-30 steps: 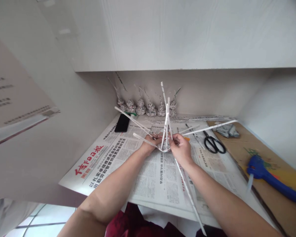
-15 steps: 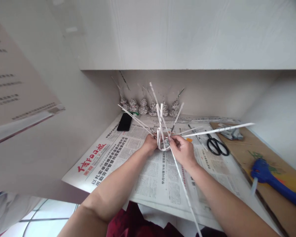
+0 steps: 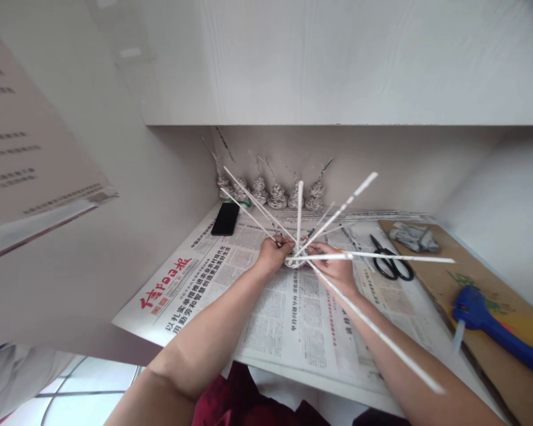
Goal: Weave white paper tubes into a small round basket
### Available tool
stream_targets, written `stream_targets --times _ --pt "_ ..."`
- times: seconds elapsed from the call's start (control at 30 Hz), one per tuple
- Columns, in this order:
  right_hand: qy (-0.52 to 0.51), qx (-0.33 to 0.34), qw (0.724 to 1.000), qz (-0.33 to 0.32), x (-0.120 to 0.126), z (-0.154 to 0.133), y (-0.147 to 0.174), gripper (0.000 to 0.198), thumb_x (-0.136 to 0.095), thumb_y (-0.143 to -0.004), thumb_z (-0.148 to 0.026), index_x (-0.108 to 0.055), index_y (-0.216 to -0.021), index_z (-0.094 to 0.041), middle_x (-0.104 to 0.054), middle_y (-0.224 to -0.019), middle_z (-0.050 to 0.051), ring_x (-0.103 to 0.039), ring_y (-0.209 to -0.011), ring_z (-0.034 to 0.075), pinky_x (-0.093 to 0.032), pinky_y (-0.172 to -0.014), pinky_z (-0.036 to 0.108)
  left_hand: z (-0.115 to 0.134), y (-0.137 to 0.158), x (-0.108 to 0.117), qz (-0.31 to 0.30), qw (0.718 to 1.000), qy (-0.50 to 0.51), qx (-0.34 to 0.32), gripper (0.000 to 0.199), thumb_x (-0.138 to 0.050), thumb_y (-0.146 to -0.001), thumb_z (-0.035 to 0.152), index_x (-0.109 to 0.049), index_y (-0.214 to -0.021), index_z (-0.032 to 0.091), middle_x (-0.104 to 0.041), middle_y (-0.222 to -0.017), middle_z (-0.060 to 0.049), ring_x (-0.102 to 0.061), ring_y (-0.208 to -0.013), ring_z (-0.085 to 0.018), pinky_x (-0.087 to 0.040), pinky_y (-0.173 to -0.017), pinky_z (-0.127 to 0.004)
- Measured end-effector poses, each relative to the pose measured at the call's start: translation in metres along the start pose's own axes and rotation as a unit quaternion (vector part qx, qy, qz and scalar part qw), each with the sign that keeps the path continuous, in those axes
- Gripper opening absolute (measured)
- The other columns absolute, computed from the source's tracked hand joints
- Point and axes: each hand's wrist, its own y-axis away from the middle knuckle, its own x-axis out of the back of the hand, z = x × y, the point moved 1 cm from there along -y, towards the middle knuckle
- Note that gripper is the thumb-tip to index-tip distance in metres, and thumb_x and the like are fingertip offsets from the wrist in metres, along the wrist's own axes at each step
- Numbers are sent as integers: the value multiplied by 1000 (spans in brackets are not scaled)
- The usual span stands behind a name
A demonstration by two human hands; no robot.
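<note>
Between my hands is a small woven paper basket (image 3: 295, 263), made of rolled newspaper, with several long white paper sticks (image 3: 337, 212) fanning out from it. My left hand (image 3: 273, 253) is closed on its left side, fingertips at the rim. At the right side, my right hand (image 3: 335, 266) has its fingers bent around the basket's edge, partly hidden behind the sticks. One stick reaches right over the scissors, and another slants down across my right forearm. Newspaper sheets (image 3: 266, 331) lie under the work.
Several woven paper gourds (image 3: 278, 196) stand along the back wall, with loose paper sticks (image 3: 359, 216) before them. A black phone (image 3: 225, 219) lies at left. Black scissors (image 3: 391, 266), a cardboard sheet (image 3: 426, 284), crumpled paper (image 3: 413, 236) and a blue glue gun (image 3: 493, 328) are at right. A shelf panel (image 3: 337, 65) overhangs.
The basket has turned in my hands, and its sticks now fan out differently. The stick that hung toward me has swung right, over my right forearm. Both hands stay at the basket.
</note>
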Motion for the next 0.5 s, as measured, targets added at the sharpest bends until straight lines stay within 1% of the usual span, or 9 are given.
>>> stream_targets --times 0.07,0.13,0.23,0.3,0.4,0.5 --pt "25 -17 999 -17 1 5 -2 29 -52 -84 -42 -71 -96 -25 -67 -58 0 -60 -49 18 -44 -50 27 2 -1 2 6 998 -54 -33 16 -68 -66 28 -68 -69 13 -64 -63 -2 -52 -54 -10 -39 -53 -21" --pt "46 -21 998 -32 2 8 -4 30 -50 -85 -41 -72 -97 -25 -65 -53 0 -60 -48 18 -42 -47 27 3 -2 3 12 996 -80 -42 15 -65 -68 27 -68 -71 13 -64 -64 -2 -53 -55 -11 -39 -54 -21" --pt "67 -6 997 -45 5 8 -6 28 -51 -84 -39 -73 -96 -27 -70 -63 1 -65 -59 20 -43 -51 26 3 -2 3 16 992 -111 -49 15 -62 -70 27 -68 -72 13 -66 -67 -3 -54 -56 -11 -39 -55 -22" --pt "66 -10 996 -52 7 4 -5 26 -53 -82 -39 -74 -95 -28 -73 -72 1 -67 -68 21 -46 -56 27 2 -1 2 5 989 -132 -61 18 -62 -72 28 -69 -75 12 -67 -69 -4 -55 -58 -12 -40 -56 -22" --pt "9 -39 998 -55 9 0 -4 26 -56 -81 -41 -74 -93 -27 -74 -81 1 -68 -74 21 -49 -63 28 0 0 1 -25 986 -145 -77 21 -62 -73 29 -71 -80 12 -69 -73 -5 -58 -62 -13 -42 -59 -23" --pt "-78 -61 993 -68 4 1 -6 26 -59 -78 -39 -74 -90 -22 -74 -83 4 -69 -75 21 -52 -68 30 -3 0 0 -49 987 -127 -88 21 -62 -74 28 -72 -83 13 -70 -76 -6 -61 -69 -15 -45 -65 -24"
